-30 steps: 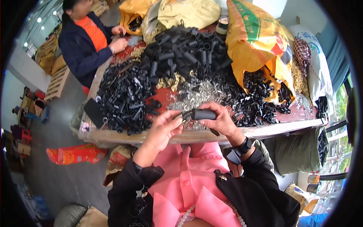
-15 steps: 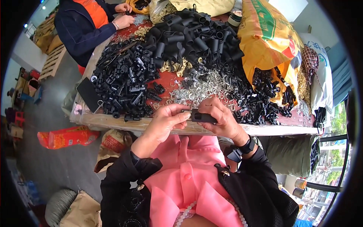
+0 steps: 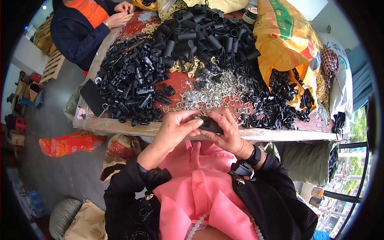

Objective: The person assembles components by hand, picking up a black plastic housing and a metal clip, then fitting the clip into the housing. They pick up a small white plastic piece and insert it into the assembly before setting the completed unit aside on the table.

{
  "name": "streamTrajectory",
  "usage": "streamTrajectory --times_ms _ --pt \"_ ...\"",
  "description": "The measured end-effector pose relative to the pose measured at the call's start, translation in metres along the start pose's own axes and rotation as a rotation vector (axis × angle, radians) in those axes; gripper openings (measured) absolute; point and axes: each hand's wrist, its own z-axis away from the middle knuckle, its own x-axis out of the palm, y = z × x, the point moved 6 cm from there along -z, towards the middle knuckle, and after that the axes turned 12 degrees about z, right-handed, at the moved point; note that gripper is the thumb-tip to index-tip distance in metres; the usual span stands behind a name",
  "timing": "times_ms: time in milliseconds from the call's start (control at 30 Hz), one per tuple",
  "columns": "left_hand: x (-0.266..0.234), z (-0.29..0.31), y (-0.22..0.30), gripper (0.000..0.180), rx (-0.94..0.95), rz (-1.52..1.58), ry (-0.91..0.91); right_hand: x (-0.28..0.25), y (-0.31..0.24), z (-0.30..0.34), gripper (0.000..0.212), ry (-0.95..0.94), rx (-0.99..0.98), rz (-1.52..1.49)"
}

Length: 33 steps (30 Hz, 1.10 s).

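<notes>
At the table's near edge I hold a short black plastic sleeve point(image 3: 212, 125) with an opening in its side. My right hand point(image 3: 229, 132) is closed round its right end, fingers over the top and thumb below. The thumb and forefinger of my left hand point(image 3: 176, 130) pinch together at the sleeve's left end; what lies between those fingertips is mostly hidden. Just beyond my hands spreads a heap of small silvery metal clips point(image 3: 212, 94). Small black plastic fittings point(image 3: 134, 84) are heaped to the left of it.
Black tubes point(image 3: 214, 38) pile up at the back. A yellow woven sack point(image 3: 280, 48) spills black parts on the right, near tan pieces point(image 3: 188, 67). A dark phone point(image 3: 93, 100) lies at the left corner. Across the table, a co-worker's hands point(image 3: 120, 15) handle something small.
The black sleeve has tilted, its right end now lower and nearer me. My right fingers have shifted along it. My left hand keeps its pinch. The view has moved slightly.
</notes>
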Motion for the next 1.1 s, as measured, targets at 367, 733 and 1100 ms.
streamTrajectory --times_ms 367,733,1100 --pt "0.009 0.0 -0.004 0.037 0.015 0.113 -0.088 -0.011 -0.013 -0.019 0.072 -0.421 -0.197 -0.286" --pt "0.008 -0.008 -0.024 0.059 -0.185 0.593 -0.145 0.001 -0.017 -0.01 0.045 -0.283 -0.118 -0.284" --pt "0.008 -0.028 0.026 0.05 0.542 -0.829 0.067 -0.035 0.023 0.013 0.025 -0.496 0.019 -0.237"
